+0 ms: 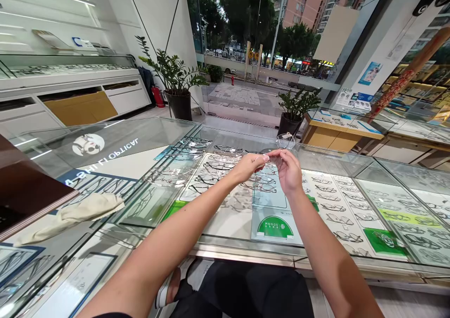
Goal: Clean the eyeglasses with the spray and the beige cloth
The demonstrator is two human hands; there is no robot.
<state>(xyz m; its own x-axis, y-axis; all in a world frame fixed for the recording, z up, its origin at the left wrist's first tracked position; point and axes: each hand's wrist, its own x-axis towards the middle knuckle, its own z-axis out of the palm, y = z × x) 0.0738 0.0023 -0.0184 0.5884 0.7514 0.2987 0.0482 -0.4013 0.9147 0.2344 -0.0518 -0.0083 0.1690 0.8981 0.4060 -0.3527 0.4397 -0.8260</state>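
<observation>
In the head view, a pair of thin-rimmed eyeglasses (285, 141) is held up over the glass counter (225, 243). One clear round lens shows above the fingertips; much of the rest of the frame is hidden by my hands. My right hand (291, 171) has its fingers bent round the glasses from the right. From the left, my left hand (246, 167) reaches across with thumb and fingers pinched together, meeting the right fingertips at the glasses. Beneath both hands, rows of eyeglass frames (220, 165) lie on display boards under the glass.
A beige cloth (75, 215) lies crumpled on the counter at left, near a dark brown panel (28, 186). Potted plants (181, 104) stand beyond the counter, before the shop window. Green display cards (275, 226) lie inside the case. More display cases (415, 205) extend right.
</observation>
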